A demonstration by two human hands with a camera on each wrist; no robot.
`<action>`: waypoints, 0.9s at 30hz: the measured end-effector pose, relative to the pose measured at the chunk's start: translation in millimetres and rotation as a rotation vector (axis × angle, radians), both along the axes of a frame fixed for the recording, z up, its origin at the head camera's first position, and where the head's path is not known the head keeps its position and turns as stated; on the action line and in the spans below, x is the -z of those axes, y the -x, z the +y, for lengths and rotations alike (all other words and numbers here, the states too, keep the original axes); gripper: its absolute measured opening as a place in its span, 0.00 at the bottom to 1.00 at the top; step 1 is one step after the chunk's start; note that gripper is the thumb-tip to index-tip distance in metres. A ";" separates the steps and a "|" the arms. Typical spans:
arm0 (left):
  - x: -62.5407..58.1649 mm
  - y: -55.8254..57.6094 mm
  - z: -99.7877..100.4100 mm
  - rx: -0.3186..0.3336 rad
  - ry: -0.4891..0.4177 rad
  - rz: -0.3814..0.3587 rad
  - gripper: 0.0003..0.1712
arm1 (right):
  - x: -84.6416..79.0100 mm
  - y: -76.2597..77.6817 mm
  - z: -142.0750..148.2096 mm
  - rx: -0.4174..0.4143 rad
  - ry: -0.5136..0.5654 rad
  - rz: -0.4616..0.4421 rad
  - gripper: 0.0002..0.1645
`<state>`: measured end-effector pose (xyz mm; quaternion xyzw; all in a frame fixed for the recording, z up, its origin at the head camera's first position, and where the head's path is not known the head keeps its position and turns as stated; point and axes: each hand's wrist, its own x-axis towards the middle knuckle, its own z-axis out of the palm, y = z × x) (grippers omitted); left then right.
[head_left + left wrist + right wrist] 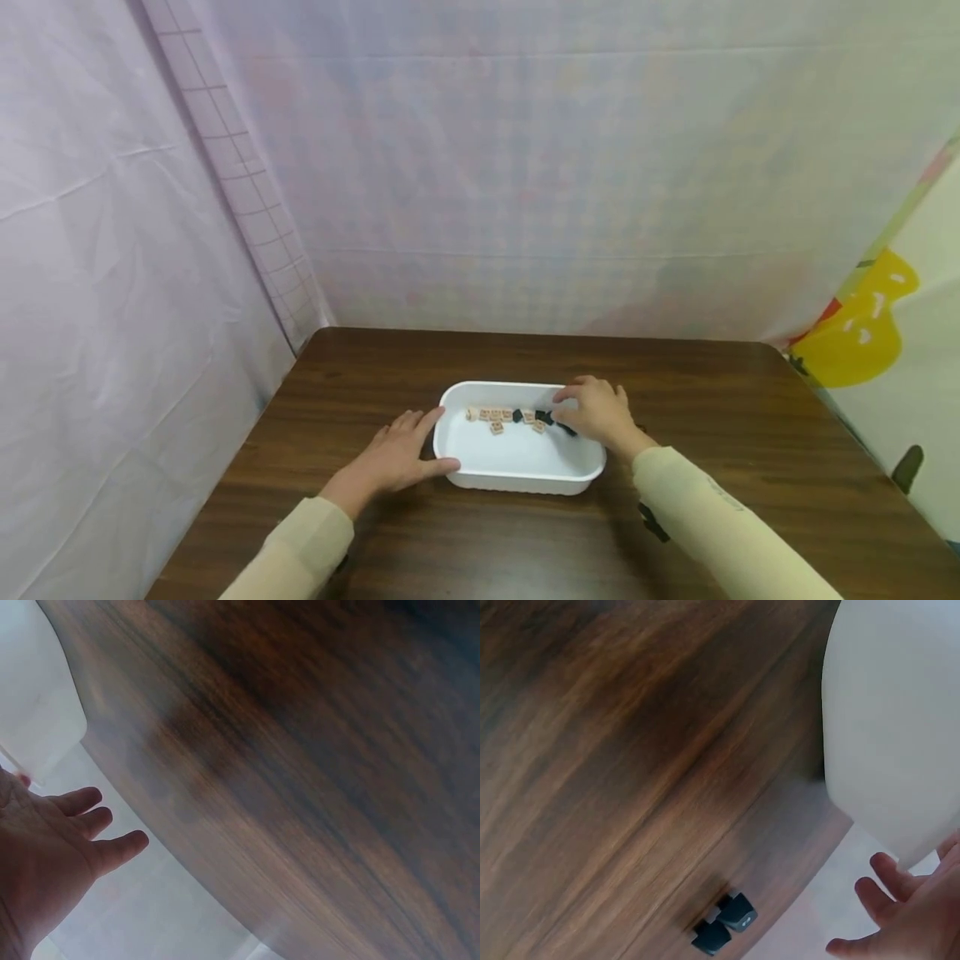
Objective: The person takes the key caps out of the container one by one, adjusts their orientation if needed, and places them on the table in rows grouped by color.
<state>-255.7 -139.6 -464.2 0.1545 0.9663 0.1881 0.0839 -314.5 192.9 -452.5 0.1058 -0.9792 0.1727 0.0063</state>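
Note:
A white tray (517,478) with rounded corners stands on the table. Inside, several small beige pieces (496,413) and black pieces (543,416) lie in a rough row along its far side; the black ones look like keycaps. My left hand (401,454) rests at the tray's left end, thumb over the near rim and fingers straight along the side. My right hand (600,410) reaches over the right end. Its index finger and thumb stand apart, thumb tip right by the black pieces. In the right wrist view its other fingers (874,900) are spread outside the tray wall, which hides the thumb.
Two black keycaps (726,922) lie on the brown wooden table (510,550) outside the tray. White cloth (525,167) hangs behind the far edge and at the left. A yellow gourd picture (855,342) shows on the right.

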 end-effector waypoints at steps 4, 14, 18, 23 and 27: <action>1.8 -0.8 -0.7 0.005 -0.002 0.009 0.57 | 2.3 0.3 -4.2 0.000 -0.019 0.002 0.17; 0.6 -0.1 -0.3 -0.005 -0.015 -0.005 0.57 | 3.2 1.8 -13.0 0.030 -0.091 -0.007 0.14; 0.9 0.0 -0.5 -0.006 -0.009 0.000 0.57 | 4.9 2.4 -16.3 0.043 -0.099 -0.001 0.12; 0.4 -0.8 -0.2 -0.007 -0.014 -0.003 0.58 | 8.5 3.7 -18.0 0.046 -0.114 0.023 0.11; -0.1 -0.5 -0.4 -0.012 -0.014 -0.005 0.57 | 10.6 5.4 -18.2 0.043 -0.119 0.038 0.10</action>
